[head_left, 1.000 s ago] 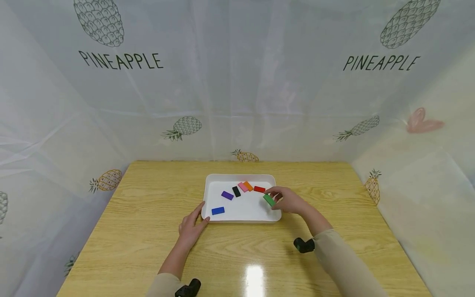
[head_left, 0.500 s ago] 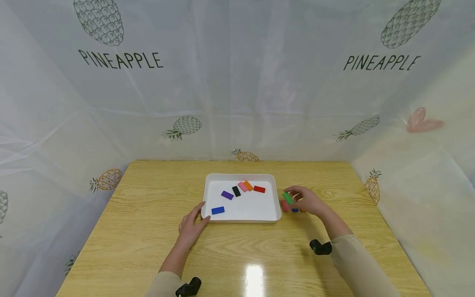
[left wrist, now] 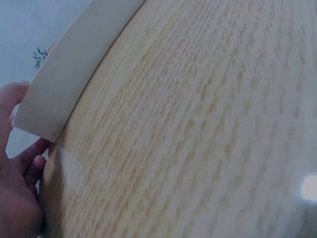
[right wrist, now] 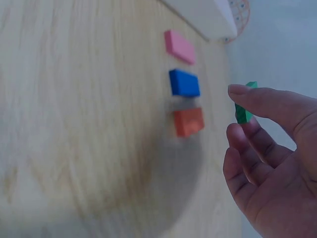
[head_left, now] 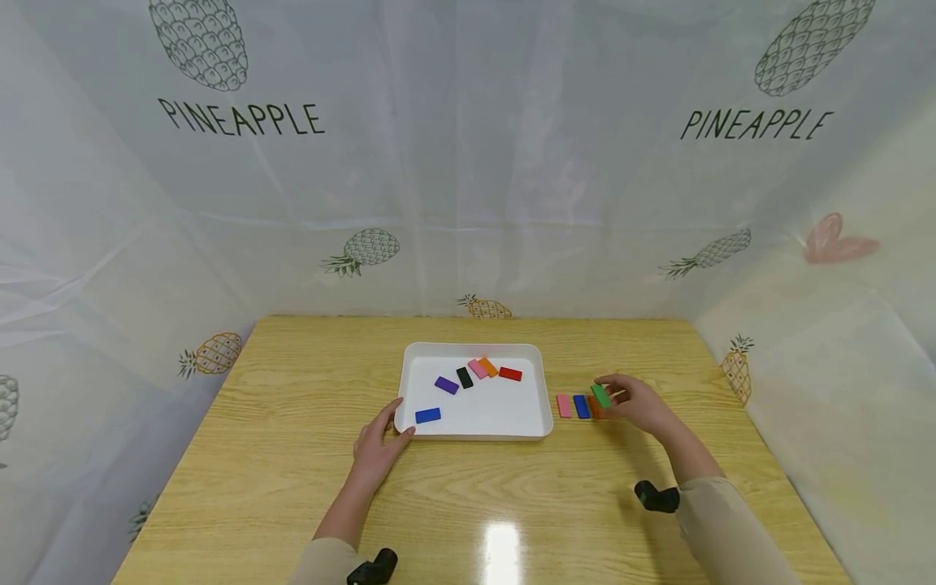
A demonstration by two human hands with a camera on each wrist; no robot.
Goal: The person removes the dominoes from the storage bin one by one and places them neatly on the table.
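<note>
My right hand [head_left: 639, 402] pinches a green block [head_left: 601, 396] between thumb and fingers, raised above the table. Beneath and beside it a row of blocks lies on the wood: pink [head_left: 564, 406], blue [head_left: 581, 406] and orange-red [right wrist: 189, 121], the last partly covered by the hand in the head view. At the near left corner of a white tray [head_left: 475, 431], my left hand [head_left: 376, 451] holds the rim, thumb on the front side and fingers on the left side. Inside the tray lie purple [head_left: 447, 385], black [head_left: 465, 378], pink [head_left: 478, 369], orange [head_left: 487, 367], red [head_left: 510, 374] and blue [head_left: 427, 415] blocks.
The wooden table [head_left: 453, 487] reaches back to a pale curtain [head_left: 468, 179] printed with pineapples, which also closes off both sides. The tray's raised wall [left wrist: 74, 64] stands left of the block row.
My right hand has carried the green block from above the tray's right side rightward, over the row of blocks. The left hand has stayed at the tray's corner.
</note>
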